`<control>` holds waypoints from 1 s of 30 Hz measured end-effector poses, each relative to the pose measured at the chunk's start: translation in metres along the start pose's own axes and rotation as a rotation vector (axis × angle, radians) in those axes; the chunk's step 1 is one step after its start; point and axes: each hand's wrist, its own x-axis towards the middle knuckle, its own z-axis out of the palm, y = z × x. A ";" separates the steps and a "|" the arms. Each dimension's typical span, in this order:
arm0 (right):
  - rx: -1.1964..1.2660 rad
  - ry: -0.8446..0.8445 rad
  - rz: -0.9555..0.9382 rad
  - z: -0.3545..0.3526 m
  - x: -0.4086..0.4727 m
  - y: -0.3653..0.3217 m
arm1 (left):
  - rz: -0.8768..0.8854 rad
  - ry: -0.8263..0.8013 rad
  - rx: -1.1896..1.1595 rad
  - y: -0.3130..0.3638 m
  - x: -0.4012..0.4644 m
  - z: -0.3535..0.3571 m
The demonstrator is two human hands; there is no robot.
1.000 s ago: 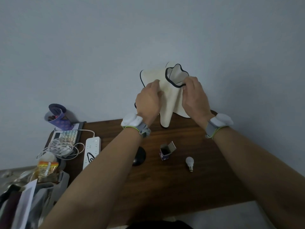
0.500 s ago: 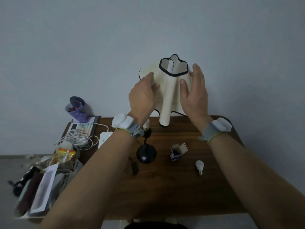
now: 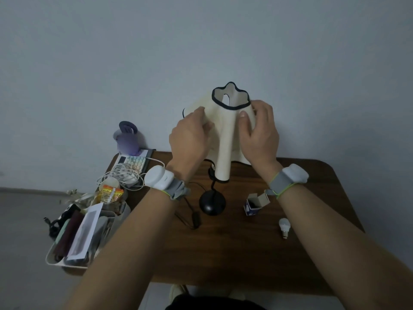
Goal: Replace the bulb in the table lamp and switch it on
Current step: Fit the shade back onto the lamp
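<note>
Both hands have closed in: left hand (image 3: 190,139) and right hand (image 3: 260,133) seemingly pinch the cream, dark-trimmed lampshade (image 3: 225,139) over the lamp's black base (image 3: 212,204) on the bench (image 3: 245,253).

Cream lampshade (image 3: 225,135) sits on black-based lamp (image 3: 212,203); spare bulb (image 3: 284,225) lies right.

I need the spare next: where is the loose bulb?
In the head view, the bulb lies on the table, right of centre, just beyond the small open box.
</note>
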 end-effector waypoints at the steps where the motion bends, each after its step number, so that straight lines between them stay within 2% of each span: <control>1: 0.000 -0.003 -0.001 0.001 -0.003 0.000 | -0.008 -0.006 0.001 -0.001 -0.004 0.000; 22: -0.032 -0.098 0.036 0.007 -0.060 0.014 | -0.087 -0.080 -0.004 -0.022 -0.068 0.017; 30: -0.045 -0.200 0.034 0.011 -0.079 0.027 | -0.100 -0.122 -0.048 -0.040 -0.082 0.036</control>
